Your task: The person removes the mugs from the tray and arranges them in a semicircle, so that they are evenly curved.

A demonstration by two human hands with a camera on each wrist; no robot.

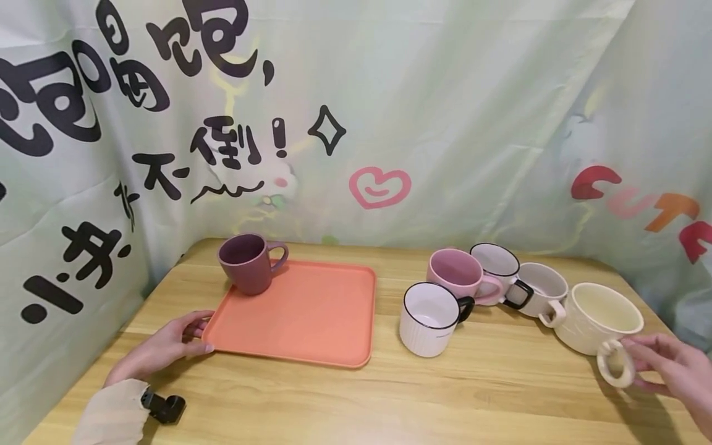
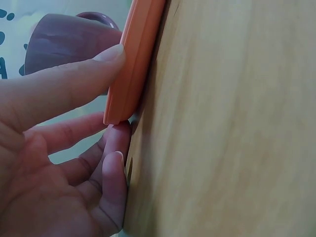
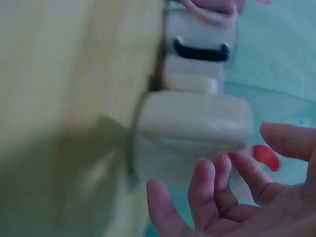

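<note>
At the left, my left hand (image 1: 169, 343) holds the near-left corner of an orange tray (image 1: 300, 315). In the left wrist view the thumb (image 2: 74, 84) lies against the tray's rim (image 2: 131, 74), and fingers touch its underside. A purple mug (image 1: 247, 266) stands on the tray's far-left corner, its handle pointing right. At the far right, my right hand (image 1: 667, 364) is beside the ring handle (image 1: 601, 368) of a wide cream mug (image 1: 589, 327). Its fingers (image 3: 202, 190) are spread and the thumb stands apart; whether they touch the handle I cannot tell.
Left of the cream mug stand a greyish-white mug (image 1: 536, 287), a black-rimmed white mug (image 1: 492, 259) and a pink mug (image 1: 453, 272). Nearer stands a ribbed white mug (image 1: 425, 337) with a black handle. A printed curtain (image 1: 445, 123) hangs behind the wooden table (image 1: 311, 402).
</note>
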